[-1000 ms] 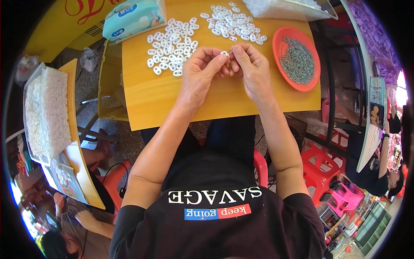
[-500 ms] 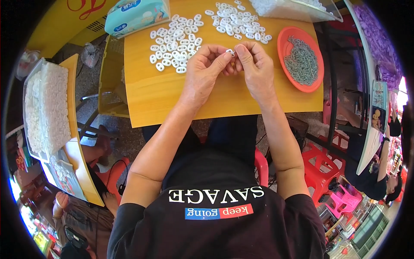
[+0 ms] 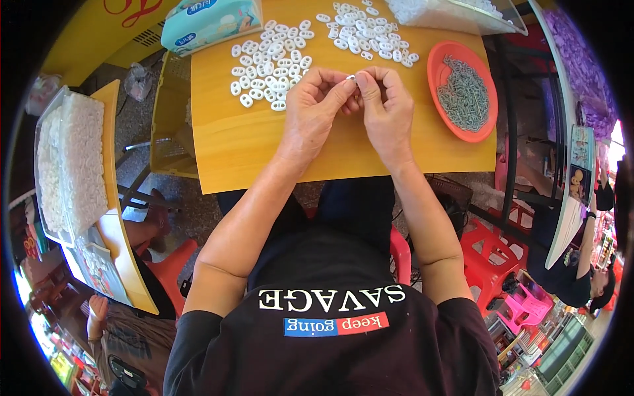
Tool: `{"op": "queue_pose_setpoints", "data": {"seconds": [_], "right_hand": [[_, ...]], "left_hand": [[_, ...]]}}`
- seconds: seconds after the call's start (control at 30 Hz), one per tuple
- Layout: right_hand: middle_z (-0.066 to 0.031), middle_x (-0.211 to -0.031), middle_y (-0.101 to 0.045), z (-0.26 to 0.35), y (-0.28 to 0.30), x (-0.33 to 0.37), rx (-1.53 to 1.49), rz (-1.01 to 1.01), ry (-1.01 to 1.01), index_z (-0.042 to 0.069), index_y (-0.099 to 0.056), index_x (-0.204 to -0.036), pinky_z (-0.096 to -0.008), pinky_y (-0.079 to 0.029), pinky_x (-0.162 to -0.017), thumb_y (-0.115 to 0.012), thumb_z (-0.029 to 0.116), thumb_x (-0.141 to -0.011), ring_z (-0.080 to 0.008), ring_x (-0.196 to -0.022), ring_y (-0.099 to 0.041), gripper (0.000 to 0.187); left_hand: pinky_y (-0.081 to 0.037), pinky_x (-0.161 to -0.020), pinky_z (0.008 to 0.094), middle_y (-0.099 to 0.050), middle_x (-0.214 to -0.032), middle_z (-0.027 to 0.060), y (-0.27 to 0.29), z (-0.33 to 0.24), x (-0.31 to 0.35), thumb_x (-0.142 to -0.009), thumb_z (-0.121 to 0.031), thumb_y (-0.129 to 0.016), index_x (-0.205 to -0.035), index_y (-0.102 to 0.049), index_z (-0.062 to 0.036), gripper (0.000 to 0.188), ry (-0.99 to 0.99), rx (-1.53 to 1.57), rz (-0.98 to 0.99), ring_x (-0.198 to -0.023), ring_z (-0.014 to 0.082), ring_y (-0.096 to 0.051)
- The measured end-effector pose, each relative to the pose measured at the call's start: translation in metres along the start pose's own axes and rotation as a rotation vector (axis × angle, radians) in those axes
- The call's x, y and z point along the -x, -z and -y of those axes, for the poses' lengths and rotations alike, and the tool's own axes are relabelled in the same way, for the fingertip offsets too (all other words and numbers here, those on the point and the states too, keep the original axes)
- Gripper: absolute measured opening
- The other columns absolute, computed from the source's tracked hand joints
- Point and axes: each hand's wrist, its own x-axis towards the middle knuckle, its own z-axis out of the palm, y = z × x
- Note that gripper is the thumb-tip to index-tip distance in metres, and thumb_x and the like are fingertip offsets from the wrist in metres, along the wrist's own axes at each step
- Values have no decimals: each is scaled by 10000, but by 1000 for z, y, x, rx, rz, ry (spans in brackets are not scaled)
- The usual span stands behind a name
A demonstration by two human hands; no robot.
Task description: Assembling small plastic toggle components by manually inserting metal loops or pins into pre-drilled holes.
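Over the wooden table my left hand [image 3: 309, 112] pinches a small white oval piece [image 3: 351, 78] between thumb and fingers. My right hand [image 3: 388, 113] meets it from the other side, thumb and fingers pressed together at the piece's edge. Whatever lies between the right fingertips is too small and covered to name. Just beyond my left hand spreads a pile of white two-holed oval pieces [image 3: 271, 66]. A second pile of similar white pieces [image 3: 373, 33] lies farther back. To the right sits a red dish [image 3: 432, 66] heaped with thin grey metal parts [image 3: 464, 94].
A blue tissue pack [image 3: 214, 25] lies at the table's far left corner, and a clear bin [image 3: 456, 23] of white pieces stands far right. On a side table at left is another clear bin [image 3: 72, 165]. Red stools [image 3: 485, 254] and other people are around.
My right hand has shifted slightly left, closer to my left hand, and its fingers have closed in on the white piece. The left hand stays nearly in place.
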Motion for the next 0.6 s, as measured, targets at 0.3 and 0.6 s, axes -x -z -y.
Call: {"op": "queue_pose_setpoints", "data": {"seconds": [0.3,0.6], "right_hand": [[-44,-778,-636,5,11,-6,-129,125,-54,-19,-600,-931,-235,-473,-572,-605,131,-956,-69,-662,-564,152],[-120,-836,-598,12,42,-28,442,328,557,5,-594,-928,-342,-490,-603,-666,55,-861,-284,-704,-606,110]], "left_hand": [[-476,-638,230,-641,-794,50,2,1,-1,-926,-90,-637,-944,-595,11,112,-11,10,-13,-680,96,-586],[-461,-661,241,-660,-829,66,2,0,1,-921,-108,-648,-968,-606,-11,116,25,-22,38,-696,106,-590]]}}
